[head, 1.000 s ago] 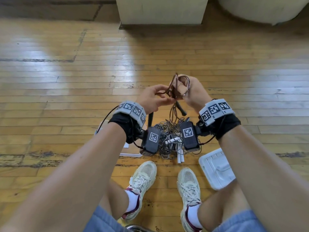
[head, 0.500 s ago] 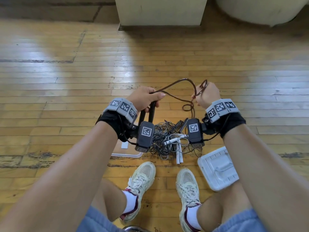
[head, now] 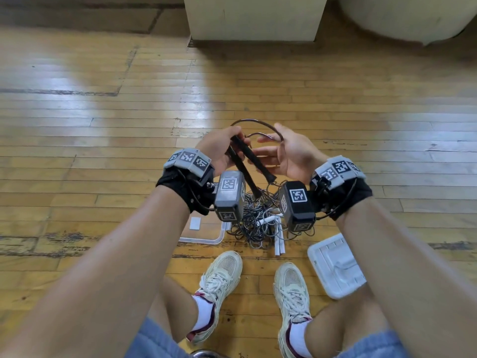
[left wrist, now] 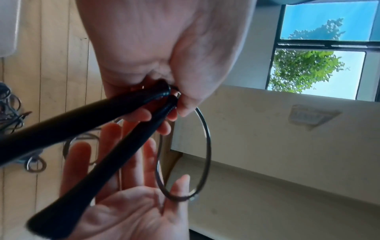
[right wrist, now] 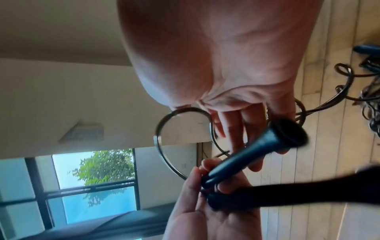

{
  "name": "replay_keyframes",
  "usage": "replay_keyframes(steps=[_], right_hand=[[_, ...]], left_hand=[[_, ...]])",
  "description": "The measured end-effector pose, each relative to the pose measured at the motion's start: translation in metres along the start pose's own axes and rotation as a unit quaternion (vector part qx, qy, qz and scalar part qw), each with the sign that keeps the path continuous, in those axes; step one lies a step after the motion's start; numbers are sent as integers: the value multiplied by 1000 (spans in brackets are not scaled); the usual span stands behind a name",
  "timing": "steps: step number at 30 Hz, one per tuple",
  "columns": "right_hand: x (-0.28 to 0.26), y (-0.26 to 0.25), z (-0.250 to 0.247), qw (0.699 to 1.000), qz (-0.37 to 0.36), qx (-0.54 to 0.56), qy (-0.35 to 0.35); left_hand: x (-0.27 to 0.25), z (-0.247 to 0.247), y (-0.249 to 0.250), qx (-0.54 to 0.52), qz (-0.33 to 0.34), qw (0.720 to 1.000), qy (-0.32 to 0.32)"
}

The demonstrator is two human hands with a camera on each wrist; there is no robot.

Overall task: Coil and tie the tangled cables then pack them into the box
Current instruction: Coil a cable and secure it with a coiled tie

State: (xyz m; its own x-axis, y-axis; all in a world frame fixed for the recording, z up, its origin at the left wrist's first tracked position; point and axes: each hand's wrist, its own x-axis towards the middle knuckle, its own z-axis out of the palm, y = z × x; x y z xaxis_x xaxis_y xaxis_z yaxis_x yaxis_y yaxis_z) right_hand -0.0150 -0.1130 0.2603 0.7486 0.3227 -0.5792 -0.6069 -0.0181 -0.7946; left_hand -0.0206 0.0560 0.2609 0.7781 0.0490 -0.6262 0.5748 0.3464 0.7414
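With the hands now drawn together, the left hand (head: 219, 148) pinches both handles (head: 254, 161); the right hand (head: 289, 156), fingers spread, guides a new cord (head: 254, 121) loop.

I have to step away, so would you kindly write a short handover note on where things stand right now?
Left hand: pinches the tops of both black handles of what looks like a skipping rope.
Right hand: open, palm up, the rope's thin cord looped over it near the thumb.
Tangled cables: piled on the floor ahead of the shoes.
Clear box left of the pile, white lid right; contents hidden.
Done: one loop formed.
Left: finish coiling, tie, untangle and coil the pile, pack.
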Motion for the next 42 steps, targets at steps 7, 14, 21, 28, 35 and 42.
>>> replay_keyframes(steps=[7, 14, 21, 28, 35, 42], right_hand=[[4, 4, 11, 995, -4, -78, -55], [8, 15, 20, 949, -78, -298, -63], [3, 10, 17, 896, -42, -438, -67], [2, 3, -7, 852, -229, -467, 54], [12, 9, -2, 864, -182, -454, 117], [19, 5, -11, 896, -211, -363, 144]], left_hand=[[4, -5, 4, -201, -2, 975, 92], [0, -4, 4, -198, -7, 979, -56], [-6, -2, -2, 188, 134, 971, -63], [-15, -1, -3, 367, 110, 908, -171], [-16, 1, 0, 369, 144, 902, -169], [-3, -9, -6, 417, 109, 897, -92]])
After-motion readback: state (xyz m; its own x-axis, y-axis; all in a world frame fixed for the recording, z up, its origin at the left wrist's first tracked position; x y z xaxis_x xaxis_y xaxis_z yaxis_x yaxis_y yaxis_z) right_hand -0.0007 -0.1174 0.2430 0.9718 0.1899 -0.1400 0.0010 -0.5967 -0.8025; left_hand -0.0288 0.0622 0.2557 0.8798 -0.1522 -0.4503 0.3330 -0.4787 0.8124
